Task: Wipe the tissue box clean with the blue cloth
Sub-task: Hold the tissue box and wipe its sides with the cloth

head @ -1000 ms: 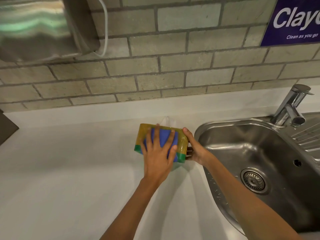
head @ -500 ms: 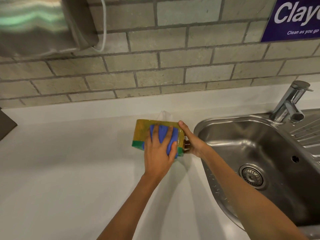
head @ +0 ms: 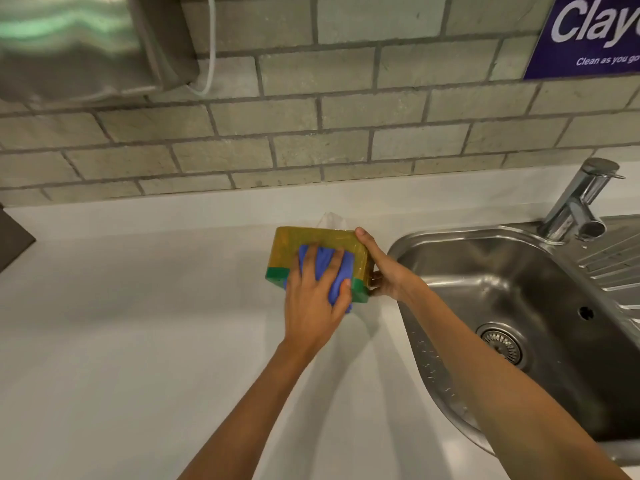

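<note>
A yellow tissue box (head: pixel 287 242) with a green lower band stands on the white counter (head: pixel 121 341), tipped so its broad side faces me. A white tissue (head: pixel 330 219) pokes out behind its far edge. My left hand (head: pixel 311 303) lies flat on that side and presses the blue cloth (head: pixel 334 271) against it. The cloth covers the side's right half and hangs over the green band. My right hand (head: pixel 381 268) grips the box's right end, thumb on the top corner.
A steel sink (head: pixel 519 306) with a drain and a chrome tap (head: pixel 578 202) lies directly right of the box. A brick wall runs behind the counter. A metal dispenser (head: pixel 76 46) hangs at the top left, a purple sign (head: pixel 588 32) at the top right.
My left hand has slid the blue cloth down and slightly right across the box's side, reaching the green band. My right hand has kept its grip on the box's end.
</note>
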